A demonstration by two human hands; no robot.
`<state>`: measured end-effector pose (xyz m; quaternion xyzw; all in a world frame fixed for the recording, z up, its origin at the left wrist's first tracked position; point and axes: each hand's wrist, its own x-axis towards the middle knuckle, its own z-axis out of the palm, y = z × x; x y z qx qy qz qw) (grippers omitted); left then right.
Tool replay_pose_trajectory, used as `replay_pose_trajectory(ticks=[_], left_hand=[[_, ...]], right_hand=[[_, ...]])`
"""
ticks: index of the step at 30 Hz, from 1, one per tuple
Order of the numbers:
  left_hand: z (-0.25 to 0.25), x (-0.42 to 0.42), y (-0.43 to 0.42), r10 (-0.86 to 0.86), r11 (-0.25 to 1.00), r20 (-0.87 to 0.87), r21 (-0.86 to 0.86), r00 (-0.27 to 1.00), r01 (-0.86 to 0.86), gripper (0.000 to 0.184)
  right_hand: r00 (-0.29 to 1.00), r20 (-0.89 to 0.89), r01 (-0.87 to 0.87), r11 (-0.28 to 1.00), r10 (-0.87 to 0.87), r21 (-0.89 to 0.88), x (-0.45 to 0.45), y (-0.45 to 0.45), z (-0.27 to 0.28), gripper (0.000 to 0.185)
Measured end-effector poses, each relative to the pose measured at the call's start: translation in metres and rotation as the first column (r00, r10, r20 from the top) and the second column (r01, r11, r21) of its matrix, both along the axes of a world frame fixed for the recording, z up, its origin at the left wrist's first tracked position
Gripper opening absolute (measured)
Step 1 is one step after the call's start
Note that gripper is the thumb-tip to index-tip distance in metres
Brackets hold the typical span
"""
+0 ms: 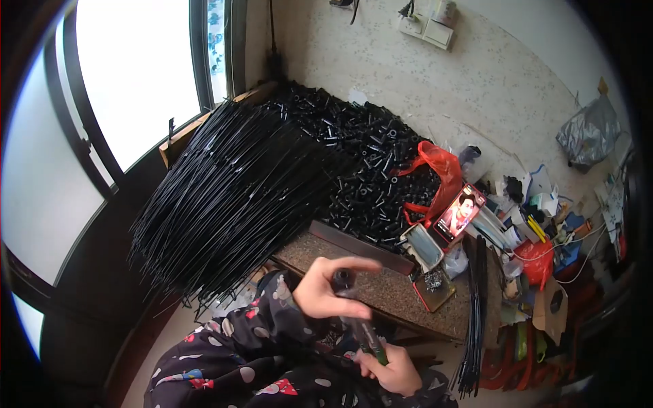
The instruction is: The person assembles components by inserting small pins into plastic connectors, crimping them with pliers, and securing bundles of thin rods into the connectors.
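Note:
My left hand [323, 289] has its thumb and index finger spread, with a black tubular piece [343, 277] against the palm side; its other fingers are hidden behind that piece. Lower right, my right hand [394, 370] is closed around a tool with green on its handle [378, 352]. The tool's blurred shaft slants up toward my left hand. Beyond both hands, a large bundle of thin black rods [224, 197] lies beside a heap of small black tubular parts [367, 149].
A speckled tabletop [435, 323] carries a dark bar [360, 248], a lit phone [459, 214], a clear-lidded box [423, 246], a small tray of metal bits [434, 289] and black strips [476, 313]. A red bag [442, 170] and clutter stand right; a window [136, 75] is left.

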<state>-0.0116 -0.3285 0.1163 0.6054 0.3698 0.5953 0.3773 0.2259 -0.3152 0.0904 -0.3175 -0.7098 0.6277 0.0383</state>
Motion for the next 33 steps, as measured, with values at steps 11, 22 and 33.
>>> replay_pose_trajectory(ticks=[11,22,33], left_hand=[[0.001,0.022,-0.006,0.238,0.971,-0.023,0.015,0.971,-0.237,0.03],[0.008,0.025,-0.003,0.321,0.943,0.093,0.062,0.943,-0.327,0.036],[0.003,0.026,-0.012,0.23,0.973,0.189,-0.01,0.955,-0.232,0.031]], right_hand=[[0.999,-0.027,-0.047,0.854,0.039,-0.518,0.016,0.018,0.02,0.044],[0.961,-0.209,0.255,0.869,-0.179,0.424,-0.009,-0.014,0.009,0.021],[0.935,-0.325,0.315,0.759,-0.143,0.57,-0.021,-0.026,-0.018,0.024]])
